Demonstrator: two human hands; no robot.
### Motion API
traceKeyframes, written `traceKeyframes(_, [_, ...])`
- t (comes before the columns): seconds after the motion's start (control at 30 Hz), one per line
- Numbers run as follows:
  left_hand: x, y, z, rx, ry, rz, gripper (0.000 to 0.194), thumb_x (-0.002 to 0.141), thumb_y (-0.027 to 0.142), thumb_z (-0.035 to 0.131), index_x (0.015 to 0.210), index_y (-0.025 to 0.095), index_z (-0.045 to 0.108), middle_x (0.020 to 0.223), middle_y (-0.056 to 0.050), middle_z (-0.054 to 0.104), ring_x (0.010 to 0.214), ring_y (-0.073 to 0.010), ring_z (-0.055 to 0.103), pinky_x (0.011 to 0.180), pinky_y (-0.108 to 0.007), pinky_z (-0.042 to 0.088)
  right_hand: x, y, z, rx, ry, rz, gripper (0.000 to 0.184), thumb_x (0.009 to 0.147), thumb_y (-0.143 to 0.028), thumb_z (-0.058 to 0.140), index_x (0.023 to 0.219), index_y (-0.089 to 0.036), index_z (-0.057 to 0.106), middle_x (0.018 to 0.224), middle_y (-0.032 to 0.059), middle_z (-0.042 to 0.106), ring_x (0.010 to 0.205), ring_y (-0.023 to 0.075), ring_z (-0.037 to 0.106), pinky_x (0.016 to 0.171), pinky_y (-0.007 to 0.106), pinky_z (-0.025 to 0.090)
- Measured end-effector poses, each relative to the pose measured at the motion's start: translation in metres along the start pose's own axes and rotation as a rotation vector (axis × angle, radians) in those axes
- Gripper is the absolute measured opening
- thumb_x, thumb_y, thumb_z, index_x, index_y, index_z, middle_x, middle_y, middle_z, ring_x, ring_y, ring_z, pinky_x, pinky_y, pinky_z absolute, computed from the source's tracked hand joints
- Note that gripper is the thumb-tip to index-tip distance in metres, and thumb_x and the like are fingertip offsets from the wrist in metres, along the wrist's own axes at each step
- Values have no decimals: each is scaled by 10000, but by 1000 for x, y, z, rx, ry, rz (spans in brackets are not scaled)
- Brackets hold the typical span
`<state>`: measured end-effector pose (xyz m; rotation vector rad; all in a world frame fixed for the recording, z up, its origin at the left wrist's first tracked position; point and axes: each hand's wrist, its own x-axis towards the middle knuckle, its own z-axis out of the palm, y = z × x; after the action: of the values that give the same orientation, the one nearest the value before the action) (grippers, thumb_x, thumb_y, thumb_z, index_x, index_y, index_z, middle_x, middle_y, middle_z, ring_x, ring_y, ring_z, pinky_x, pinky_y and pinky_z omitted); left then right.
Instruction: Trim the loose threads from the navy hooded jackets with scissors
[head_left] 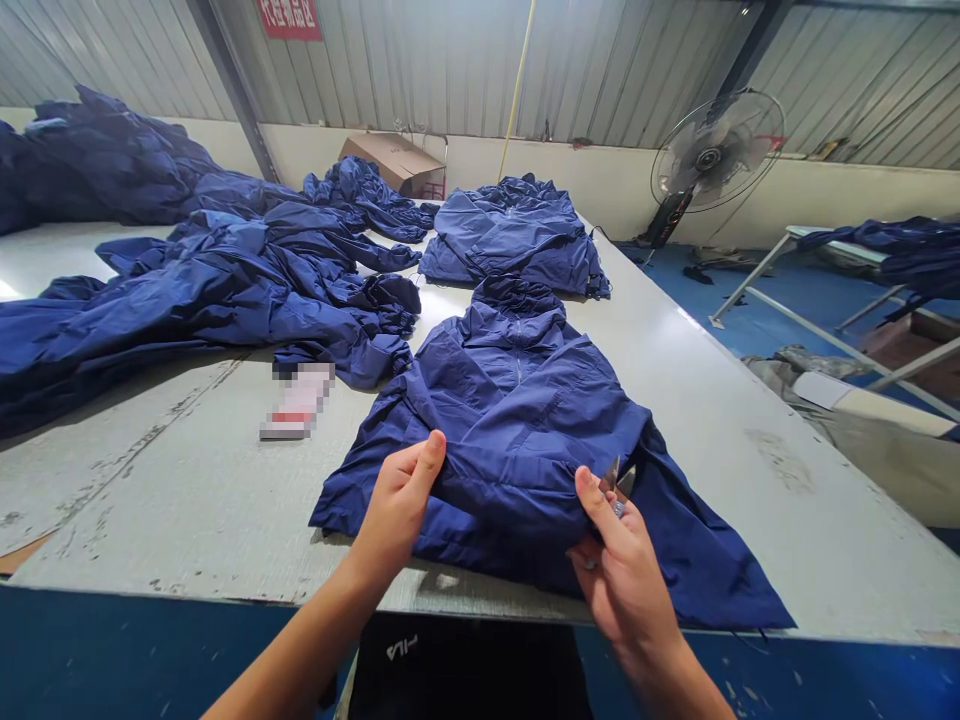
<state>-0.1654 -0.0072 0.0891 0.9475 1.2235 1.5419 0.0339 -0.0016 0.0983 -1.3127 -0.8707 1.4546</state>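
A navy blue hooded jacket (517, 420) lies spread on the white table in front of me, its hood pointing away and its front zip facing up. My left hand (397, 495) is closed on the fabric left of the middle, thumb on top. On the right, my right hand (619, 550) pinches the same jacket between thumb and fingers. Small metal thread snips (619, 485) are also tucked in my right hand, blades pointing up and away. The cloth between both hands is slightly lifted; the fingers beneath it are partly hidden.
Another navy jacket pile (517, 235) lies behind. Heaped navy garments (225, 280) cover the left of the white table (750, 500). A blurred card (298, 402) lies left of the jacket. Beyond stand a cardboard box (394, 160), a fan (709, 158) and a metal rack (817, 330).
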Motion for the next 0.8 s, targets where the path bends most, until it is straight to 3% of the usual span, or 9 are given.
traceKeyframes(0.1, [10, 13, -22, 233, -337, 279, 505, 921, 588, 514, 663, 165, 612, 673, -37, 564, 690, -176, 514, 689, -298, 451, -8, -2, -10, -321, -80, -320, 435, 789, -612, 693, 688, -202, 587, 590, -17, 596, 539, 130, 568, 503, 213, 451])
traceKeyframes(0.2, [21, 25, -62, 522, -601, 469, 331, 1001, 405, 453, 954, 188, 699, 973, -90, 668, 986, -226, 591, 942, -357, 462, -10, -4, -23, -535, -194, -559, 355, 885, -550, 605, 835, -221, 730, 788, 36, 733, 760, 185, 690, 711, 239, 548])
traceKeyframes(0.27, [27, 25, -93, 811, -644, 470, 244, 995, 274, 471, 1095, 257, 694, 1208, -87, 641, 1176, -234, 553, 1042, -365, 430, -5, -3, -34, -624, -201, -617, 316, 920, -509, 573, 918, -250, 754, 879, 38, 762, 834, 186, 716, 767, 226, 559])
traceKeyframes(0.33, [32, 15, -123, 1058, -663, 439, 308, 975, 189, 460, 1145, 311, 685, 1365, -64, 577, 1278, -239, 513, 1065, -376, 438, 5, 2, -45, -700, -145, -633, 283, 922, -483, 583, 944, -258, 754, 940, 36, 769, 871, 179, 725, 781, 200, 560])
traceKeyframes(0.43, [32, -9, -151, 1318, -530, 450, 396, 925, 95, 428, 1107, 312, 705, 1417, -60, 561, 1270, -260, 547, 1038, -422, 483, 20, 16, -58, -767, -104, -616, 289, 925, -483, 578, 930, -249, 748, 931, 35, 770, 863, 177, 729, 757, 177, 561])
traceKeyframes(0.53, [26, -31, -149, 1380, -391, 515, 391, 932, 126, 432, 1185, 301, 675, 1415, -68, 576, 1261, -262, 568, 1030, -436, 507, 31, 37, -63, -800, -181, -599, 313, 944, -483, 544, 879, -244, 735, 822, 18, 756, 773, 162, 724, 696, 162, 553])
traceKeyframes(0.63, [20, -52, -127, 1384, -305, 570, 359, 972, 247, 463, 1292, 314, 613, 1462, -52, 543, 1323, -259, 526, 1071, -457, 488, 42, 59, -61, -842, -227, -601, 338, 975, -466, 492, 859, -238, 713, 726, 1, 720, 674, 145, 696, 655, 168, 537])
traceKeyframes(0.8, [17, -80, -102, 1462, -287, 583, 382, 985, 339, 479, 1355, 312, 569, 1416, -33, 598, 1266, -253, 588, 1044, -471, 521, 55, 87, -65, -865, -203, -660, 332, 983, -460, 470, 888, -241, 701, 716, -8, 701, 650, 142, 676, 643, 180, 512])
